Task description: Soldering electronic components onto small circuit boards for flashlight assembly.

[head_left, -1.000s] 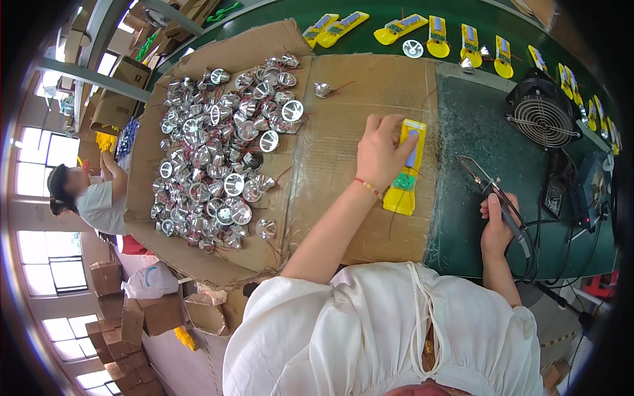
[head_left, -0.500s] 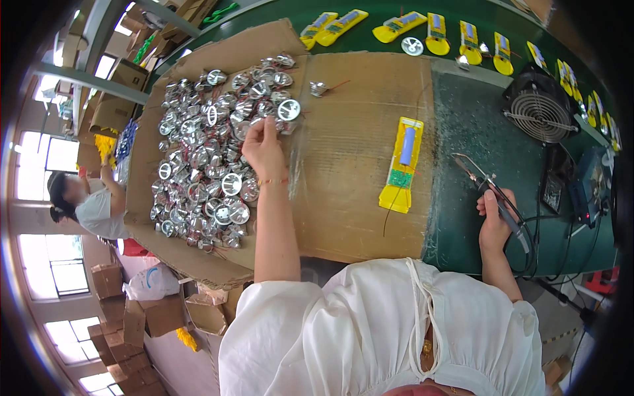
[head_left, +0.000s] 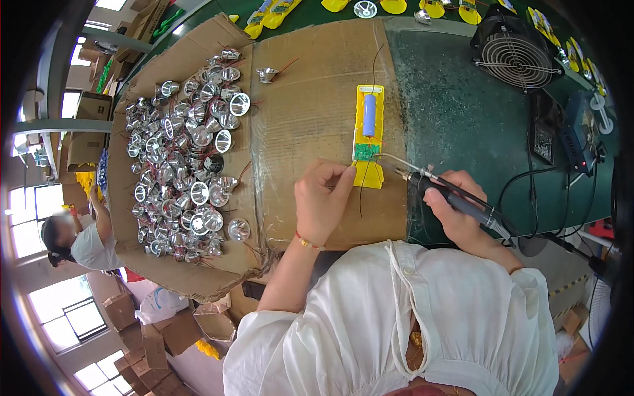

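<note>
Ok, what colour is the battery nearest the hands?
The battery is blue-violet; it shows best in the head view.

Assembly workshop / small factory flr, by the look of it: soldering iron (head_left: pixel 462 204) in use-ready grip over a green worktop (head_left: pixel 456 132), w/ a caged fan (head_left: pixel 515 61) on it; lg. cardboard box (head_left: pixel 165 274) of loose silver reflectors (head_left: pixel 199 193) w/ wires; repeat yellow casings (head_left: pixel 469 13) lined up at far edge. Bkgd: stacked cartons (head_left: pixel 135 369), metal framing (head_left: pixel 72 125), big windows (head_left: pixel 66 305), 2nd person (head_left: pixel 96 251) nr. yellow pcs. (head_left: pixel 86 181)
</note>
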Tool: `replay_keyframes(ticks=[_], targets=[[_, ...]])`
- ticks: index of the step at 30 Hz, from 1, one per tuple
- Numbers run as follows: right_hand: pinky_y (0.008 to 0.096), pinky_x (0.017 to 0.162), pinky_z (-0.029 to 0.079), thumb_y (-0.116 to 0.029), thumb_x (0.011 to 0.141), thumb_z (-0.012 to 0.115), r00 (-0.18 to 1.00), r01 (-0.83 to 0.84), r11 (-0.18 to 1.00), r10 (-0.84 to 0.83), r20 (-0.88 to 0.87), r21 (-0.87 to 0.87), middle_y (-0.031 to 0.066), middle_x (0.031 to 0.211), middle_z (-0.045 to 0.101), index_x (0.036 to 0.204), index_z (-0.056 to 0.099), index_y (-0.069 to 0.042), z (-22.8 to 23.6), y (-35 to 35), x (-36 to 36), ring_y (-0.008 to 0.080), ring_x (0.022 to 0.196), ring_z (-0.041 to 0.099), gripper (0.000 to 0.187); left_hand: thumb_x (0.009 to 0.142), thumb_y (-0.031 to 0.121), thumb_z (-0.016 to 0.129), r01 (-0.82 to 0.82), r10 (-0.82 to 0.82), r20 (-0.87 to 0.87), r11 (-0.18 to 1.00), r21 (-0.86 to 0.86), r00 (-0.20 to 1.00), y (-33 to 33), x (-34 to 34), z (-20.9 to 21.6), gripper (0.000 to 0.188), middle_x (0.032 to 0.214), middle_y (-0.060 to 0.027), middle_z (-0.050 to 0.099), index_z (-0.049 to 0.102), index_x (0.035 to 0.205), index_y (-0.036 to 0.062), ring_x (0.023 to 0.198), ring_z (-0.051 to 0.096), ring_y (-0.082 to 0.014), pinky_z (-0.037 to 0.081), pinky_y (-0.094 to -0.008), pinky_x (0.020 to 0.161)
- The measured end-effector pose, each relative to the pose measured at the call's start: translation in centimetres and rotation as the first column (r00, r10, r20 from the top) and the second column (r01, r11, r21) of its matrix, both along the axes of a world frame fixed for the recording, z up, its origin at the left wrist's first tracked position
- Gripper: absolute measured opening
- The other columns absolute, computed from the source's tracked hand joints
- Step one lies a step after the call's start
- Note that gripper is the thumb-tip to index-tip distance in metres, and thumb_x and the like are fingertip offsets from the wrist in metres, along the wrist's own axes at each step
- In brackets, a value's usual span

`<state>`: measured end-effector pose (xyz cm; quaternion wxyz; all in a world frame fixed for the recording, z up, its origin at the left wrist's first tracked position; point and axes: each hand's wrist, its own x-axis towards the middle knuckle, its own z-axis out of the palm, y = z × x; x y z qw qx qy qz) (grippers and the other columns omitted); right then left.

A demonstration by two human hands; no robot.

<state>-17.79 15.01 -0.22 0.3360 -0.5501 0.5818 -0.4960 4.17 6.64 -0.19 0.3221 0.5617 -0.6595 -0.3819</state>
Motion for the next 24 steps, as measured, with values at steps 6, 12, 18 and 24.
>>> replay_keyframes(ticks=[6,12,18,24], targets=[[0.0233,0.054,0.045,-0.013,0.082,0.069,0.991,0.061,0.998,-0.059,0.121,-0.011,0.0049,0.067,0.062,0.086,0.059,0.000,-1.0,-1.1,1.0,0.0077,0.060,0.057,0.017,0.082,0.009,0.069,0.012,-0.011,0.057,1.000,-0.026,0.998,-0.6,-0.5,-0.7,0.013,0.078,-0.0075,0.061,0.065,0.079,-0.0027,0.063,0.059,-0.0135,0.047,-0.0258,0.058],[0.0212,0.050,0.041,-0.013,0.082,0.070,0.975,0.078,0.997,-0.077,0.207,0.007,0.0020,0.065,0.061,0.084,0.060,-0.001,-1.4,-1.4,1.5,0.0049,0.057,0.053,0.017,0.080,0.011,0.069,0.004,-0.002,0.034,0.999,-0.033,0.999,-0.8,-0.8,-0.7,0.013,0.076,-0.0108,0.062,0.066,0.075,-0.0003,0.060,0.061,-0.0198,0.046,-0.0294,0.056],[0.0208,0.053,0.044,-0.010,0.084,0.068,0.940,0.057,0.994,-0.086,0.332,0.093,0.0038,0.069,0.062,0.088,0.058,0.001,-1.1,-1.7,1.6,0.0055,0.060,0.056,0.015,0.080,0.011,0.069,-0.005,0.004,0.015,1.000,0.017,1.000,-1.0,-0.6,-0.6,0.014,0.075,-0.0106,0.061,0.066,0.074,-0.0010,0.060,0.061,-0.0183,0.046,-0.0290,0.056],[0.0223,0.056,0.048,-0.011,0.088,0.062,0.935,0.066,0.990,-0.104,0.339,0.121,0.0086,0.074,0.063,0.095,0.055,0.001,-0.5,-0.9,1.1,0.0103,0.064,0.059,0.016,0.080,0.011,0.069,-0.021,0.021,0.000,0.998,0.059,1.000,-1.0,-0.9,-0.4,0.015,0.075,-0.0105,0.061,0.065,0.074,-0.0022,0.059,0.061,-0.0171,0.047,-0.0285,0.055]])
